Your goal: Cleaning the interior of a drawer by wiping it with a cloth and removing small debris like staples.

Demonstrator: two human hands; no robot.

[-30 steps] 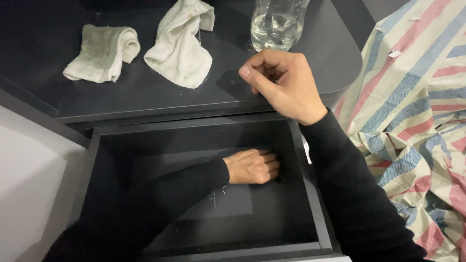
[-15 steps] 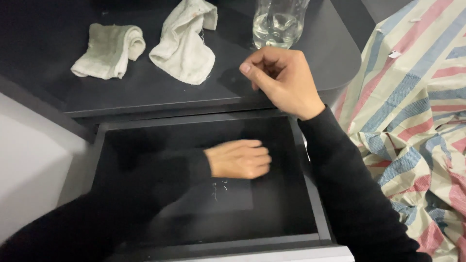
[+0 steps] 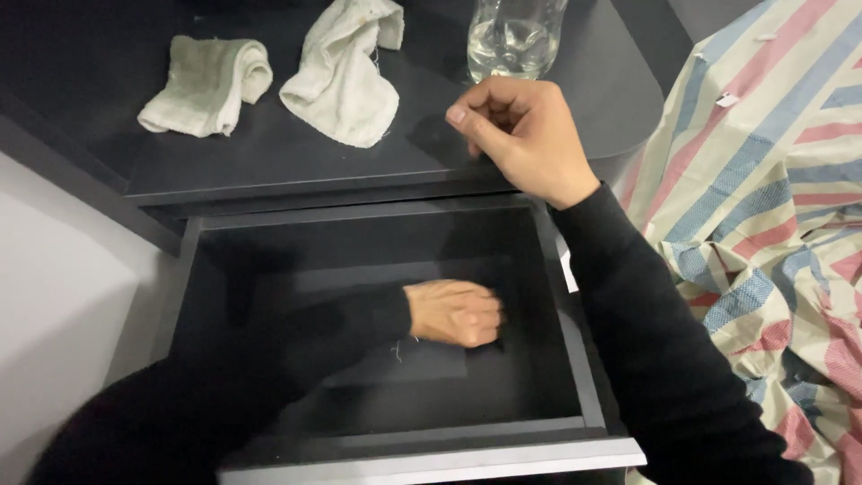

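A black drawer (image 3: 431, 462) stands pulled open below a black tabletop (image 3: 269, 166). My left hand (image 3: 453, 312) is inside it, fingers curled down onto a dark flat cloth (image 3: 377, 359) that lies on the drawer's bottom; loose threads show by my wrist. My right hand (image 3: 521, 135) rests on the tabletop's front edge above the drawer's right corner, closed in a loose fist with the thumb against the fingers and nothing visible in it. Both arms wear black sleeves.
On the tabletop lie a folded pale green towel (image 3: 205, 85) at the left and a crumpled white rag (image 3: 346, 76) beside it. A clear bottle with water (image 3: 512, 36) stands behind my right hand. Striped bedding (image 3: 772, 207) fills the right side.
My left hand slid left across the drawer's bottom and then back to the right, near the middle. My right hand stayed in place on the tabletop.
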